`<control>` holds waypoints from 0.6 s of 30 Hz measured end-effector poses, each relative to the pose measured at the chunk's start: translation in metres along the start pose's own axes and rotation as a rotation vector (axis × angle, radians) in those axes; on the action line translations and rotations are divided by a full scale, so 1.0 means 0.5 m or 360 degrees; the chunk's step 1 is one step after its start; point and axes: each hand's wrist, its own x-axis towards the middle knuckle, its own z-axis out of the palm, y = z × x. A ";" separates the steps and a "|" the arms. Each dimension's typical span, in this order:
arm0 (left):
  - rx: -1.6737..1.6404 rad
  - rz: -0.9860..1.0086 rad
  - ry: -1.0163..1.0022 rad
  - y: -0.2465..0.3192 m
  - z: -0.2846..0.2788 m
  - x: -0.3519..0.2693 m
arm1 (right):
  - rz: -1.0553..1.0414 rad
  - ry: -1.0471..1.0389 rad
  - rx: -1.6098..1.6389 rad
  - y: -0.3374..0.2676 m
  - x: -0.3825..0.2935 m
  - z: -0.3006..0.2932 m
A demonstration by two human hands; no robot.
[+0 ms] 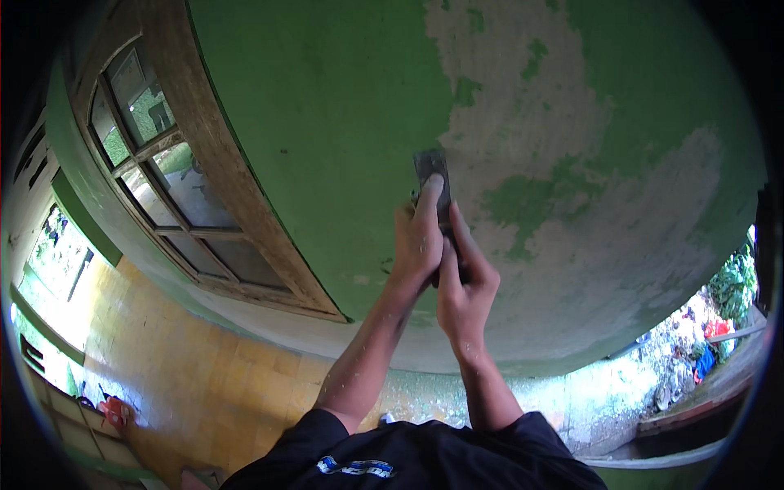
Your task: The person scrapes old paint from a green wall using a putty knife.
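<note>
A flat, dark metal scraper (430, 162) meets the green painted wall (343, 122) in front of me. My left hand (418, 242) is closed around it, with the thumb pressed along its flat face. Just below and to the right, my right hand (462, 282) grips its lower part, one finger stretched up along the side. Much of the lower end is hidden by my hands. Right of the tool, a broad bare patch (520, 128) shows pale grey-beige plaster with ragged islands of green paint.
A worn wooden window frame (220, 141) with glass panes is set into the wall at left. Yellowish floor tiles (202, 367) run below. A red object (115, 410) sits at lower left. Sunlit rubble and plants (732, 285) lie beyond the wall's right end.
</note>
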 end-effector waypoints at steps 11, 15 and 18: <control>0.0123 0.0078 -0.0099 0.033 0.014 0.028 | 0.0087 0.0014 0.0022 -0.047 0.024 0.006; 0.0157 0.0279 0.0060 -0.023 0.017 -0.003 | -0.0075 0.0063 -0.0034 -0.016 -0.002 -0.006; 0.0279 0.0223 -0.0006 0.021 0.028 0.018 | -0.0176 0.0120 -0.0020 -0.016 0.030 0.000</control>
